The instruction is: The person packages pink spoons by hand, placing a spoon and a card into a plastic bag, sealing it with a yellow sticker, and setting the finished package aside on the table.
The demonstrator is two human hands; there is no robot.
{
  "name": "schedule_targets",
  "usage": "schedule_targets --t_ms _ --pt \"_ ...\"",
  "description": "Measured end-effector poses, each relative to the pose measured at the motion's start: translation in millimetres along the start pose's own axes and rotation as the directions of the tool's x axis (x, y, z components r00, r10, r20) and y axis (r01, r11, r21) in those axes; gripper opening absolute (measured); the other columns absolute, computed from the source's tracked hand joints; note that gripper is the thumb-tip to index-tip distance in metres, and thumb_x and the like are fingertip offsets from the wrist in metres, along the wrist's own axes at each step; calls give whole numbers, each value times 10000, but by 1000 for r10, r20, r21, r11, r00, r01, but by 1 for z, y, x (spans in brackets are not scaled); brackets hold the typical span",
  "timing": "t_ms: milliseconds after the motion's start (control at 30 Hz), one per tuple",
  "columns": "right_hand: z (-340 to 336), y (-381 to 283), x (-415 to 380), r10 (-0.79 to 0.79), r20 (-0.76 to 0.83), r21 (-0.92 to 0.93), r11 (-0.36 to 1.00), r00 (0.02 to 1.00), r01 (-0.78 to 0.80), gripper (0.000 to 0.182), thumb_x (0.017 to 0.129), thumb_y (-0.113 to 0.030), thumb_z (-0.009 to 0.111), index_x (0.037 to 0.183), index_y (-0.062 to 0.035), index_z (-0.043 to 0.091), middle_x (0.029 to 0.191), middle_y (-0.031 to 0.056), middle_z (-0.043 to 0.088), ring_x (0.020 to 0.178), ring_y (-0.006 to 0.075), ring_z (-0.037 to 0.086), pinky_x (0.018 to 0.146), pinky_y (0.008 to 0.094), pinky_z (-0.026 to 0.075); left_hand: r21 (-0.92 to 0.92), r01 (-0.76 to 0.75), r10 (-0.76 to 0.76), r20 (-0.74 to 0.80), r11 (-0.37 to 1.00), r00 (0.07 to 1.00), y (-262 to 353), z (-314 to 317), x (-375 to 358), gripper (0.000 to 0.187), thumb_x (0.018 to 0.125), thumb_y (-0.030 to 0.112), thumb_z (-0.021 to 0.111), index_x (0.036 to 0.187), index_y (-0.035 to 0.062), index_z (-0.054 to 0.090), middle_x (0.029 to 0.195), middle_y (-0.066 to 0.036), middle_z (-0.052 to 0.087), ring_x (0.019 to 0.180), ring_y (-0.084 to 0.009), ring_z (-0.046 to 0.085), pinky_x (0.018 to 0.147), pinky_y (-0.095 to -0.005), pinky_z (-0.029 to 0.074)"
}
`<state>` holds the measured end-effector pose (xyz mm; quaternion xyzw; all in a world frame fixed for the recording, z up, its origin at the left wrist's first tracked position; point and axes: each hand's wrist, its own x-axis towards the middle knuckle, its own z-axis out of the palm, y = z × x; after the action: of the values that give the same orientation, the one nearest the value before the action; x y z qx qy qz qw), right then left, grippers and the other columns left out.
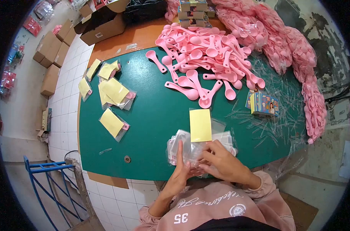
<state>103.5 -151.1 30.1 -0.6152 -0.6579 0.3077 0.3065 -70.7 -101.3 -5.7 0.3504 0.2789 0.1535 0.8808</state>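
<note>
At the table's near edge, my left hand (177,175) holds a clear plastic bag (185,148), index finger stretched along it and thumb against its lower part. My right hand (223,161) has its fingers bent in at the bag's right edge and appears to pinch it. More clear bags (224,138) lie in a loose pile under and around both hands. Just beyond the fingers, a yellow card (200,125) lies flat on the pile. What sits beneath my palms is hidden.
Pink measuring spoons (211,52) are heaped at the back of the green table (151,115). Bagged spoons (294,50) line the right edge. Printed cards (265,104) stand near clear plastic strips (282,127). Filled packets with yellow cards (113,90) lie left. A blue metal frame (47,167) stands lower left.
</note>
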Motion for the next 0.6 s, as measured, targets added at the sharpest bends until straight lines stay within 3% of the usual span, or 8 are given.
schedule_targets --t_ms 100,167,300,367,400,500,567,600 --pt "8 3 3 -47 18 17 999 999 47 184 718 -97 629 847 -2 538 879 135 460 889 296 459 780 362 402 151 -21 27 -37 988 999 4 2 0 668 944 390 281 1372 203 -197 1167 -217 489 1061 -298 526 905 -408 420" --pt "8 4 4 -80 71 -7 997 994 81 197 718 -112 624 855 -1 534 875 135 460 870 295 460 790 371 394 301 -67 69 5 951 998 5 0 -2 613 961 293 248 1381 168 -181 1261 -209 379 1050 -229 509 923 -379 404" --pt "9 0 2 -146 113 -111 981 983 158 210 725 -138 616 856 1 529 873 130 463 852 293 458 802 391 383 381 -160 174 -3 911 985 3 -2 3 603 954 201 297 1401 134 -101 1234 -191 400 970 -194 537 842 -329 456" --pt "9 -5 2 -235 145 -257 929 961 266 222 730 -161 611 858 1 527 869 121 465 845 285 462 824 403 373 406 -26 77 -109 913 991 17 5 9 600 919 58 339 1409 121 0 1203 -165 434 877 -152 557 753 -276 487" --pt "8 -4 2 -236 144 -260 928 961 267 222 730 -161 611 858 1 527 869 121 465 845 285 462 824 403 373 406 -30 80 -106 913 991 16 7 11 600 919 58 339 1409 121 0 1203 -165 434 877 -152 557 753 -276 487" --pt "0 -1 0 -293 122 -174 934 948 311 210 722 -130 610 874 -10 529 860 110 464 841 277 462 846 394 370 234 -89 132 -177 968 975 13 12 16 603 876 -40 363 1397 123 107 1063 -109 519 754 -103 555 664 -243 487" --pt "-21 3 -3 -328 215 203 936 920 287 204 734 -114 615 891 -17 527 875 105 467 871 272 469 847 384 378 296 -49 129 -256 954 958 17 12 15 577 838 -68 353 1373 96 212 969 -115 592 570 -39 450 480 -175 402" --pt "-39 3 -7 -280 223 281 936 934 213 196 746 -118 618 887 -20 523 877 105 478 872 271 477 826 378 391 109 -97 121 -242 989 963 26 19 15 532 844 -62 331 1349 78 242 908 -104 612 718 -109 591 600 -214 495"
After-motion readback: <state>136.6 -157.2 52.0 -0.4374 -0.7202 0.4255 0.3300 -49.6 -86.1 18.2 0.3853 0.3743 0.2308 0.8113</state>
